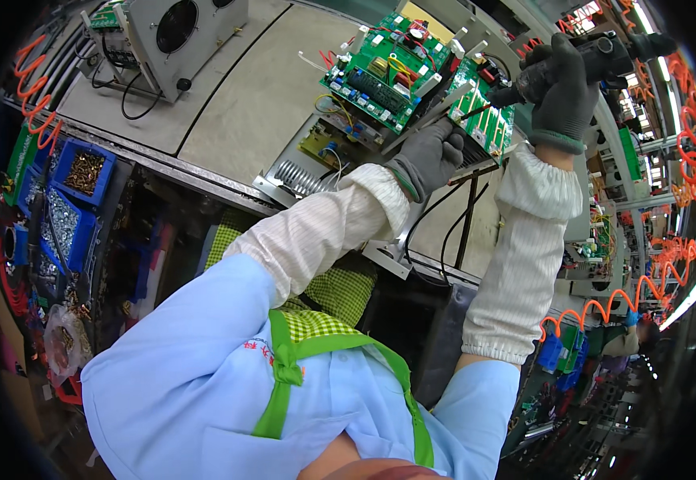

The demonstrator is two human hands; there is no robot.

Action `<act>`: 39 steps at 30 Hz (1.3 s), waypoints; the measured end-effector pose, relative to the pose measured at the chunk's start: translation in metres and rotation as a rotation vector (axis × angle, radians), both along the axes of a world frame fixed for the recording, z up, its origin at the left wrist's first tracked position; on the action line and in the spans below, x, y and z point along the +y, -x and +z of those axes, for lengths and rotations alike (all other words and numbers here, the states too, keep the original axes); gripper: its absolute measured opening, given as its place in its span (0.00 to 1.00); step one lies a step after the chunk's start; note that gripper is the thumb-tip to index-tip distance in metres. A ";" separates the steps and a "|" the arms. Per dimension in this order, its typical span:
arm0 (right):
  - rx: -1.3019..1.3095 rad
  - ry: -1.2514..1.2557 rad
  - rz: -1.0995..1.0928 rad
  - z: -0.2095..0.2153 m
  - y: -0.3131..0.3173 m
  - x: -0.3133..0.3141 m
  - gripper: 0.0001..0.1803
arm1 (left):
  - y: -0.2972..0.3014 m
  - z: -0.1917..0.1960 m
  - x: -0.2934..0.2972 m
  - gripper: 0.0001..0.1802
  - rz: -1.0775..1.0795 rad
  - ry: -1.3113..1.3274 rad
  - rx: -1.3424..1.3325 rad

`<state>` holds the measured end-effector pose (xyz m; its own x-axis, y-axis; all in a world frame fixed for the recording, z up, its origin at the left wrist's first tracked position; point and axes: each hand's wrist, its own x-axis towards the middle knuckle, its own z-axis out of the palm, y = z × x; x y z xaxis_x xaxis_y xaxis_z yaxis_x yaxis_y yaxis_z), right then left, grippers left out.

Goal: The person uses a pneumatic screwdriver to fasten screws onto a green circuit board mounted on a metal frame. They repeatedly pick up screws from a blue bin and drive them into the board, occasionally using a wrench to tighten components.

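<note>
My right hand [568,96], in a dark grey glove, is wrapped round a black power screwdriver [612,58]. Its thin bit points down and left at a green circuit board [488,132] standing on edge in an open machine chassis. Close to the bit's tip is my left hand [428,160], gloved too, its fingers pinched together at the board's edge; whatever lies between them is hidden. A second green circuit board [384,76], crowded with components and wires, sits just left of that one. Below it a coiled metal part [300,178] shows inside the chassis.
Another grey unit with a round fan [177,26] stands on the bench [236,104] at far left. Blue bins hold brass-coloured screws [84,172] and silver fasteners [61,224]. Black cables [444,240] hang by the chassis. Orange coiled hoses [692,152] dangle at right.
</note>
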<state>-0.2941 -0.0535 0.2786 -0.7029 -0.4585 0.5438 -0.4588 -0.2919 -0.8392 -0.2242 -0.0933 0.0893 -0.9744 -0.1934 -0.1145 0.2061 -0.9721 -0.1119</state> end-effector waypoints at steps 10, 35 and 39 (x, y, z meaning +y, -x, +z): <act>0.012 -0.017 -0.035 0.003 -0.004 -0.009 0.14 | 0.002 -0.002 -0.003 0.08 -0.027 -0.038 0.043; -0.302 0.146 0.903 0.039 0.031 0.029 0.27 | -0.004 -0.002 -0.003 0.08 -0.065 0.041 -0.003; -0.409 0.221 0.921 0.031 0.052 0.035 0.28 | -0.002 -0.005 -0.002 0.08 -0.066 0.026 0.023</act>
<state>-0.3465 -0.0183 0.3094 -0.2800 -0.8319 0.4792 0.3294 -0.5521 -0.7659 -0.2220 -0.0949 0.0840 -0.9875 -0.1310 -0.0876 0.1388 -0.9862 -0.0900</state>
